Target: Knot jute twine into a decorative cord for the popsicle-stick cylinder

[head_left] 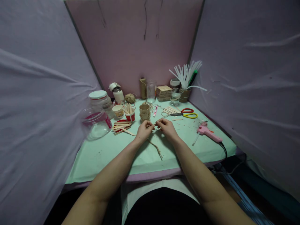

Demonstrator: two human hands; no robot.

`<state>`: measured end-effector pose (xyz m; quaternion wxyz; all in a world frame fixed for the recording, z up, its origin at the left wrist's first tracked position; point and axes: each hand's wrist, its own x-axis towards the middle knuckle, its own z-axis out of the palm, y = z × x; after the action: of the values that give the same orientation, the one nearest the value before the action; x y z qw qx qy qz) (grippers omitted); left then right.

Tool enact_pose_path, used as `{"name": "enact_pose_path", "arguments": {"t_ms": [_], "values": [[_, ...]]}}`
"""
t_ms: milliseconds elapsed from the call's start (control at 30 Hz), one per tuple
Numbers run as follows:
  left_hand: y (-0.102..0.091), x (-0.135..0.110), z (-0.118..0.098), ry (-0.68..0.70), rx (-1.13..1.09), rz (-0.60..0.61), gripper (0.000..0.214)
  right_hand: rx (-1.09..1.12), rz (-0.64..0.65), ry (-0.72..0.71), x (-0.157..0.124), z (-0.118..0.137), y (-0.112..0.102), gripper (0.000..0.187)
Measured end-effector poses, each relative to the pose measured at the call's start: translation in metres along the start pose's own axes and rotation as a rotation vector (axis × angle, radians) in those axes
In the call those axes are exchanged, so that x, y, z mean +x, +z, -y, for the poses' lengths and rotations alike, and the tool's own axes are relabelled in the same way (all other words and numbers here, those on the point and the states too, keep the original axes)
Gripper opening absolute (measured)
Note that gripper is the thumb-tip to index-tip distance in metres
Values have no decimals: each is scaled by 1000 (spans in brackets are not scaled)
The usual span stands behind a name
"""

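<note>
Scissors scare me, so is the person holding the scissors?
No, the scissors lie on the table, apart from the left hand and right hand.

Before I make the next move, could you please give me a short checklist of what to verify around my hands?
1. Hands together: ok; the left hand and right hand have their fingertips close to each other.
2. Secure grip: cannot tell; whatever is between the fingertips is too small to make out.
3. Brown cup upright: ok; it stands just beyond the left hand.
4. Space between the forearms clear: not ok; a twisted brown strand lies there.
5. Scissors put down: ok; they lie beyond the right hand.
6. Pink glue gun cool: cannot tell; it rests at the right.
</note>
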<state>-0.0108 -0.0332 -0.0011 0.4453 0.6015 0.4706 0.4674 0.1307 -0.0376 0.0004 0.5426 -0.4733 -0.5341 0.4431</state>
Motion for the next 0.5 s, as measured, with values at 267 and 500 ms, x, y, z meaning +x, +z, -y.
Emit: {"name": "enact_pose_path", "arguments": {"t_ms": [267,500], "values": [[-2,0,-4,-204,-205,122,32,-101,-10,-157,1,-1,1,21],[2,-1,-5,-243,-311,125,23,-162,-15,-203,-1,2,2,20]]}}
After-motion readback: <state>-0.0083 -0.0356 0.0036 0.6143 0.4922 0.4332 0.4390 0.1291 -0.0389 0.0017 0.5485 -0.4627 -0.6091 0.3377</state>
